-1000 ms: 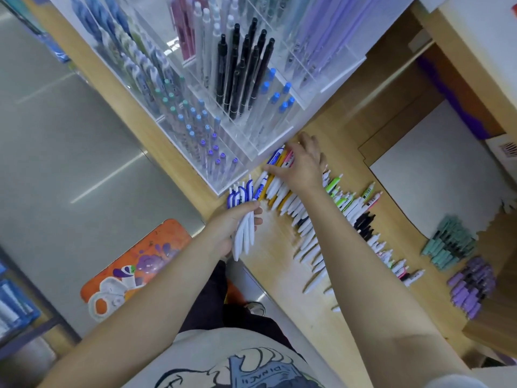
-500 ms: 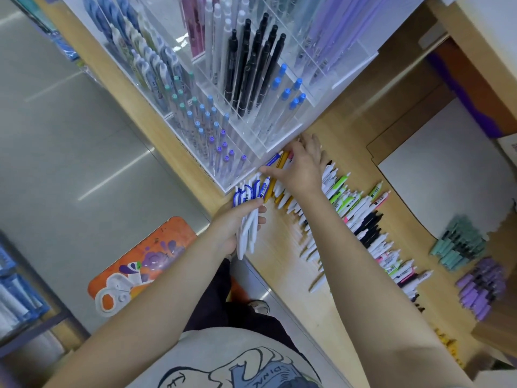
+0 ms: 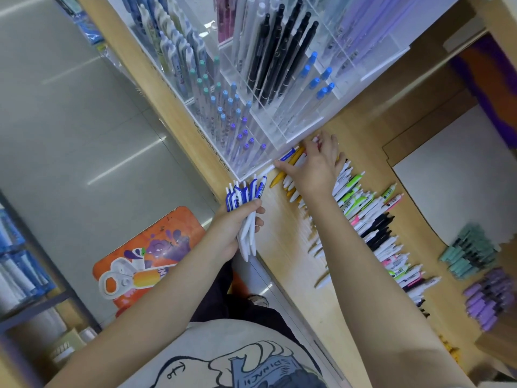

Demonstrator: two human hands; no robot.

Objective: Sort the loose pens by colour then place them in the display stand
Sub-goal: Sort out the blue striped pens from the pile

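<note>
From the head camera we see our left hand [image 3: 235, 225] curled round a bunch of blue-clipped white pens [image 3: 246, 208], held just over the near edge of the wooden counter [image 3: 285, 253], clips pointing toward the stand. Our right hand [image 3: 313, 166] lies on the far end of the row of loose pens [image 3: 372, 219], right at the foot of the clear display stand [image 3: 279, 88]; its fingers are bent over a blue-clipped pen [image 3: 288, 156] and some yellow pens [image 3: 291, 166], but we cannot tell whether it grips one or only presses on them. The row runs along the counter toward its right end, with green, pink and black clips mixed among white barrels. The stand holds upright pens in compartments: black, blue-capped, pale lilac. Near the counter's right edge lie a teal pile [image 3: 470, 253] and a purple pile [image 3: 486, 298], close together. An orange mat [image 3: 156, 247] lies on the floor below.
</note>
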